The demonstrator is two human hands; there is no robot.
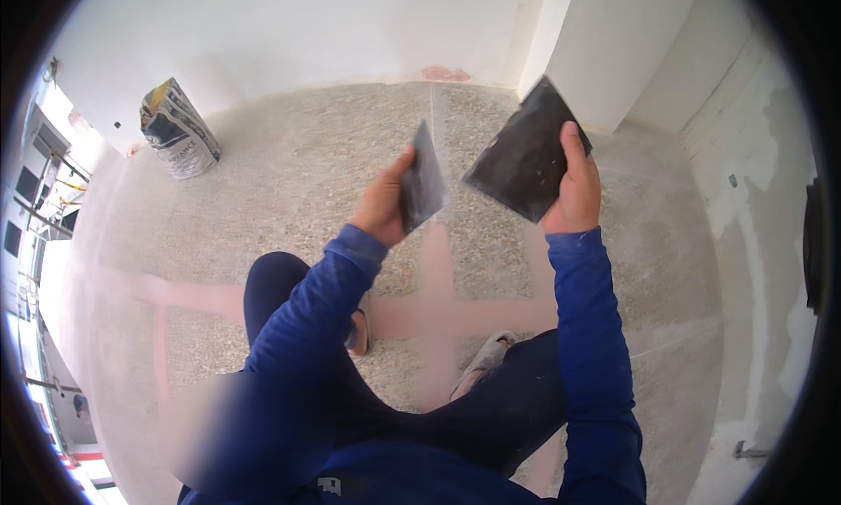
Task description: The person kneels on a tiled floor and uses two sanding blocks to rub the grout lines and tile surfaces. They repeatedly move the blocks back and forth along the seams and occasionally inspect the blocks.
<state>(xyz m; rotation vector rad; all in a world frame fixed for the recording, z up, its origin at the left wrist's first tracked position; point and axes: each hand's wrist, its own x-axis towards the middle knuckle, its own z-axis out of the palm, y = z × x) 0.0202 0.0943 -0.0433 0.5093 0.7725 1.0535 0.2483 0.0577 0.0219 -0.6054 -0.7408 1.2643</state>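
My left hand [381, 205] is closed on the edge of a thin, dark grey flat plate [424, 183], which is tilted so that it shows narrow and slightly blurred. To the right of it, my right hand [575, 190] grips a black square plate [524, 155], thumb on its face and fingers behind, hidden. Small pale specks mark this black face. The two plates are held up in front of me, a small gap apart, above the floor. Whether they are tiles or some other sheet I cannot tell.
The rough, speckled floor [307, 172] carries pinkish smooth strips [491, 314]. An open-topped paper sack [180, 133] stands at the far left by the white wall [307, 32]. A pillar [604, 49] juts out behind the plates, and a patchy plastered wall [753, 242] runs along the right.
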